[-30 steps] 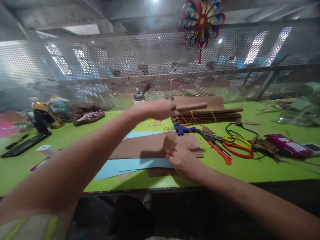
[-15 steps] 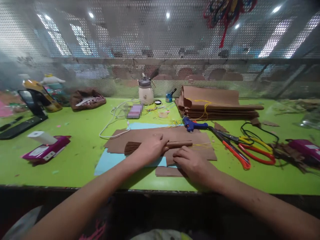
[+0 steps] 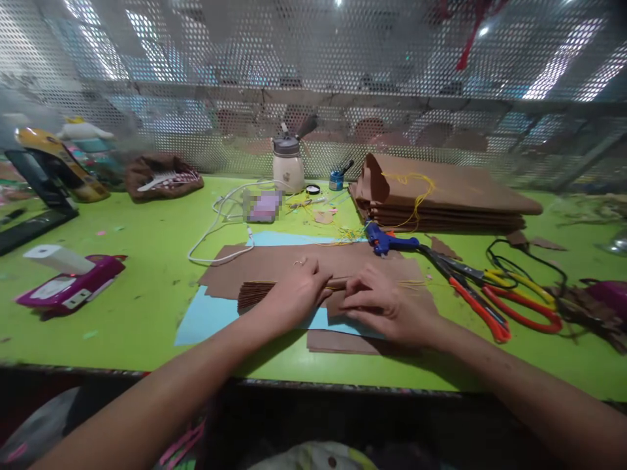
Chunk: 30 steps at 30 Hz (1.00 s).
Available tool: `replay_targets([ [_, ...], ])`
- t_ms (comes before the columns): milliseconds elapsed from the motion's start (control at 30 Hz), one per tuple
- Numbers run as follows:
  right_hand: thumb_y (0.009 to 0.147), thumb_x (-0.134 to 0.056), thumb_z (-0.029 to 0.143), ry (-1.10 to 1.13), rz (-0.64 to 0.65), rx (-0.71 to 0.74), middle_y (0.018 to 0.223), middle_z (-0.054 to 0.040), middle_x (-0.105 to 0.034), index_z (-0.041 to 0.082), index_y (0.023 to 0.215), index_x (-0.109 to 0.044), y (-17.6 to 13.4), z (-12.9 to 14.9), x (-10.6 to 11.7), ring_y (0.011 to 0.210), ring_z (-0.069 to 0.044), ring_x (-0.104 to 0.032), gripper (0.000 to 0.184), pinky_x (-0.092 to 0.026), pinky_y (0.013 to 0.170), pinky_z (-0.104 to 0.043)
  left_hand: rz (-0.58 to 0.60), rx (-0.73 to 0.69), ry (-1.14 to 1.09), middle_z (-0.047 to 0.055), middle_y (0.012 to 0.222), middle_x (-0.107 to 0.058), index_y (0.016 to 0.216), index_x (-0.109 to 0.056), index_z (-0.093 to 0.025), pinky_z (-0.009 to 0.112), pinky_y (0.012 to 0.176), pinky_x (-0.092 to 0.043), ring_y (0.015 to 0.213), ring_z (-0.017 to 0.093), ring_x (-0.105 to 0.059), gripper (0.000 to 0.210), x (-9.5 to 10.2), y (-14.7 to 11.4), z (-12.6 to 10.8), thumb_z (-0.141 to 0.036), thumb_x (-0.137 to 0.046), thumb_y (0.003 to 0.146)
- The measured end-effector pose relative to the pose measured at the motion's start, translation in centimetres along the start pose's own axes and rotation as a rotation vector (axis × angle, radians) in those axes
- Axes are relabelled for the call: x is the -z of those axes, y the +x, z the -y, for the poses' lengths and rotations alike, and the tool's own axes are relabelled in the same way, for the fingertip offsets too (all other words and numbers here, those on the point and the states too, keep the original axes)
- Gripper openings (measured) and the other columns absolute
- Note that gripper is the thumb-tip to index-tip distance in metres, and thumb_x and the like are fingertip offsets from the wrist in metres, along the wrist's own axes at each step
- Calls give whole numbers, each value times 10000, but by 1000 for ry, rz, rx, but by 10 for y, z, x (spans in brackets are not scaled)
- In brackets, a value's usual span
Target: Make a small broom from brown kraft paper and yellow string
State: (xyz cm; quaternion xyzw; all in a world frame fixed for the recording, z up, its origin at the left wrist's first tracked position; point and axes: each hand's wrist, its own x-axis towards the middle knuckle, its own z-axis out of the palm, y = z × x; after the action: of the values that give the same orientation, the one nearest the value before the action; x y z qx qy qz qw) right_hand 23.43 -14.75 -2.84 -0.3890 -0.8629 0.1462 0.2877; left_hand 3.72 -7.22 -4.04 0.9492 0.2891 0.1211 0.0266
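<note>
My left hand (image 3: 304,284) is closed over a narrow, pleated bundle of brown paper (image 3: 255,296), its many folds fanned at the left end. My right hand (image 3: 385,301) is at the bundle's right part, fingers bent and thumb drawn in, pinching the brown paper near its edge; the fingertips are partly hidden. A thin yellow thread runs along the bundle. Beneath lie wide brown paper sheets (image 3: 274,258) and a light blue sheet (image 3: 208,318). A brown strip (image 3: 337,341) lies closer to the table's front edge.
A blue glue gun (image 3: 386,240), a cutter and orange-handled scissors (image 3: 522,307) lie to the right. Behind them is a folded brown paper stack (image 3: 455,196). A white cable (image 3: 210,228), beige bottle (image 3: 288,166) and small blue jar (image 3: 336,180) stand behind; a purple power strip (image 3: 73,287) is left.
My right hand has lifted from lying flat on the paper and moved up to the bundle, its fingers now bent. My left hand stays on the bundle. The view has tilted down slightly.
</note>
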Motion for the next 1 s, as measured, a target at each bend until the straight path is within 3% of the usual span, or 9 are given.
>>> replay_targets([
  [100,844,-563,232,47,-41,-9,896,-71,-604,172,930,-653,-6,-2,5,862,-176,-524,137,-415,771,-329,2,5,-52,78,859,-494,990,-620,-163,318,731,-386,818,194,-466,314,-1,1,2,-348,-381,904],
  [200,865,-504,188,-204,-130,-32,737,-66,-588,148,813,-648,-13,-17,13,726,-172,-495,158,-373,653,-306,21,16,-68,80,879,-495,1056,-603,-170,313,729,-385,827,195,-472,309,-1,2,3,-337,-396,900],
  [300,857,-464,133,-520,-22,11,663,-62,-547,145,673,-622,-18,-33,15,658,-168,-438,243,-300,594,-302,25,30,-71,81,901,-500,1131,-570,-185,311,734,-383,850,202,-477,326,0,3,5,-343,-413,893],
  [467,837,-448,79,-720,64,6,670,-63,-547,138,617,-581,-16,-37,8,627,-156,-405,263,-262,594,-305,70,34,-73,68,878,-498,1127,-578,-217,302,714,-371,833,200,-475,319,2,6,6,-352,-416,889],
  [667,851,-428,74,-748,62,42,692,-63,-539,134,637,-566,-20,-36,12,653,-160,-411,262,-280,624,-302,103,40,-83,59,841,-481,1100,-597,-219,289,687,-363,801,189,-468,315,6,6,6,-359,-407,890],
  [1000,865,-414,99,-634,62,32,686,-47,-503,144,666,-554,-39,-40,23,652,-146,-400,247,-285,606,-278,48,3,-113,61,848,-460,1090,-600,-208,284,705,-363,801,183,-452,328,1,2,8,-365,-382,901],
])
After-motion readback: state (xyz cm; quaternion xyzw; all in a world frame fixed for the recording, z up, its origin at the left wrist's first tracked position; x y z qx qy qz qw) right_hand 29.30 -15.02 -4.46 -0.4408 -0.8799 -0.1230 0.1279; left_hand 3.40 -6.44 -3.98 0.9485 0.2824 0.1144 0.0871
